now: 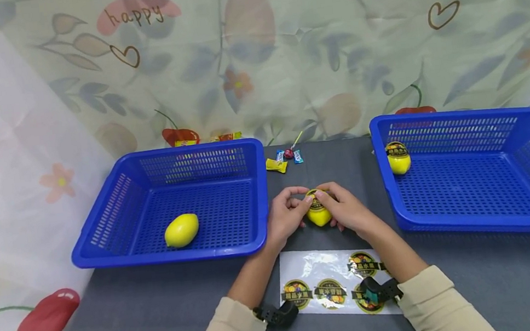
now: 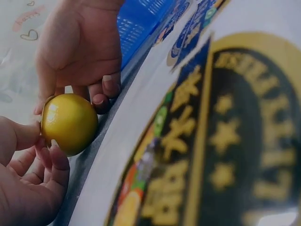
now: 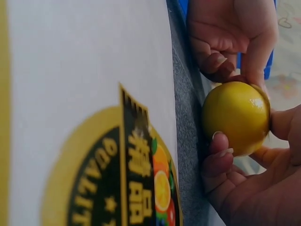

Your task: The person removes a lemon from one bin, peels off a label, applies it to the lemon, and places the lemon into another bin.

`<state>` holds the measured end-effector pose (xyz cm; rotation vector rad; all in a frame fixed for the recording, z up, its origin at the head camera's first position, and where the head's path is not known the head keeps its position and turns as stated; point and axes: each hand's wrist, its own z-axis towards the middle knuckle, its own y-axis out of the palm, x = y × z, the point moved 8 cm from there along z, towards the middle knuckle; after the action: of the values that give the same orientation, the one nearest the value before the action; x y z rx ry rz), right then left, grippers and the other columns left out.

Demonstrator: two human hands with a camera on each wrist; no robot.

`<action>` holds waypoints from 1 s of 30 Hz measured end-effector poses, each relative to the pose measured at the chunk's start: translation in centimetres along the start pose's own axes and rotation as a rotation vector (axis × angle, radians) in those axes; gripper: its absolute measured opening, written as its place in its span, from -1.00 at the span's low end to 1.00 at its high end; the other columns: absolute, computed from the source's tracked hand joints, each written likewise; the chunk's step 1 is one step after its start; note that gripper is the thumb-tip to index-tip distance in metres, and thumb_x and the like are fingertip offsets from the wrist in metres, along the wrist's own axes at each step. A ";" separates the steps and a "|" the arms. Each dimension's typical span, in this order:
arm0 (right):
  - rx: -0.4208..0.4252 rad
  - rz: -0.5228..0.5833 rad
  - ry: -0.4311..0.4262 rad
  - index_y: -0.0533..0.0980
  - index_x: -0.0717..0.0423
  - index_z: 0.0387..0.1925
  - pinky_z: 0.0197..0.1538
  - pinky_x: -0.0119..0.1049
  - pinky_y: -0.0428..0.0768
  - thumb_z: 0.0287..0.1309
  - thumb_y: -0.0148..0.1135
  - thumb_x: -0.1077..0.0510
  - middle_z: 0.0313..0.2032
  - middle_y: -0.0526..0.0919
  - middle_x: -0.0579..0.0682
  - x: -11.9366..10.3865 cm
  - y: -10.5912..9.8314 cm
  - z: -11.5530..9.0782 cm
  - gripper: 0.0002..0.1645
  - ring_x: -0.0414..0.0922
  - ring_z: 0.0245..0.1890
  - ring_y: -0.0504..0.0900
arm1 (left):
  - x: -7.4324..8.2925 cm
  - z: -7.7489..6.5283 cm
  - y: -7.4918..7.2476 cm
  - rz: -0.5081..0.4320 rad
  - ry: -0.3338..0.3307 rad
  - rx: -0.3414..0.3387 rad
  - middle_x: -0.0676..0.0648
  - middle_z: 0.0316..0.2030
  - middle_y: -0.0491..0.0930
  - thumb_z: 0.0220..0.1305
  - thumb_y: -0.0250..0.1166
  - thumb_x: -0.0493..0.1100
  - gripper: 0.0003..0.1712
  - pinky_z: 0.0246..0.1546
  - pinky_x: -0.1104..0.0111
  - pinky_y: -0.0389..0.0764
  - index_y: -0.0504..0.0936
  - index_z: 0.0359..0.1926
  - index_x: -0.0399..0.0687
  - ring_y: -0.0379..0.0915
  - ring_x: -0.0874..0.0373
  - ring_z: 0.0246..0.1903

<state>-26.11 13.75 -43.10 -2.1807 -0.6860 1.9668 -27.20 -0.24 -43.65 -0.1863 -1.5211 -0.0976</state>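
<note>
Between both hands, a yellow lemon [image 1: 319, 217] is held upright over the grey table, a round black-and-gold sticker [image 1: 316, 201] on its upper side. My left hand [image 1: 287, 212] grips it from the left, thumb on the sticker. From the right, my right hand [image 1: 351, 211] holds the same lemon, its thumb also at the sticker. In the left wrist view the lemon [image 2: 70, 123] shows its plain side, with curled fingers against it. The right wrist view shows fingers around the lemon [image 3: 235, 117] too. Just nearer lies a white sticker sheet [image 1: 316, 258] with several round labels.
A blue basket [image 1: 122, 258] at left holds a plain lemon [image 1: 182, 231]. Another blue basket [image 1: 481, 228] at right holds a stickered lemon [image 1: 399, 163]. Behind the hands lie wrapped candies [image 1: 277, 165] and a lollipop [image 1: 289, 153]. A patterned curtain [image 1: 303, 72] hangs at the back.
</note>
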 end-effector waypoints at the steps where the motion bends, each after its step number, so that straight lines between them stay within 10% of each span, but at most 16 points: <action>1: -0.006 0.013 0.000 0.30 0.26 0.34 -0.59 -0.27 0.47 0.57 -0.10 -0.04 -0.19 0.47 0.18 0.0 0.0 0.0 -0.45 -0.02 -0.54 0.47 | -0.1 0.0 0.0 -0.009 -0.010 -0.002 -0.08 -0.53 0.59 0.36 0.32 -0.28 -0.71 -0.63 0.41 0.48 0.61 0.06 -0.27 0.36 0.10 -0.68; 17: -0.059 0.198 0.035 0.30 0.22 0.38 -0.52 -0.33 0.52 0.56 -0.07 0.03 -0.15 0.43 0.15 1.4 -0.7 0.0 -0.48 -0.07 -0.51 0.50 | -1.9 -0.7 1.4 -0.169 -0.352 -0.033 -0.15 0.00 0.54 0.49 0.19 -0.12 -0.65 -0.58 0.33 0.66 0.48 0.23 -0.04 0.48 0.14 -0.57; 30: 0.037 0.232 0.088 0.37 0.17 0.34 -0.55 -0.38 0.47 0.58 -0.14 0.11 -0.19 0.46 0.13 2.1 -0.6 0.2 -0.56 -0.11 -0.56 0.44 | -2.1 -1.1 1.9 -0.248 -0.398 -0.002 -0.17 0.05 0.44 0.60 -0.04 -0.20 -0.67 -0.48 0.17 0.71 0.43 0.27 0.01 0.45 0.13 -0.64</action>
<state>-26.32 15.14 -44.78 -2.4019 -0.3968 1.9529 -25.86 1.32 -45.93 -0.0161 -1.9371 -0.2716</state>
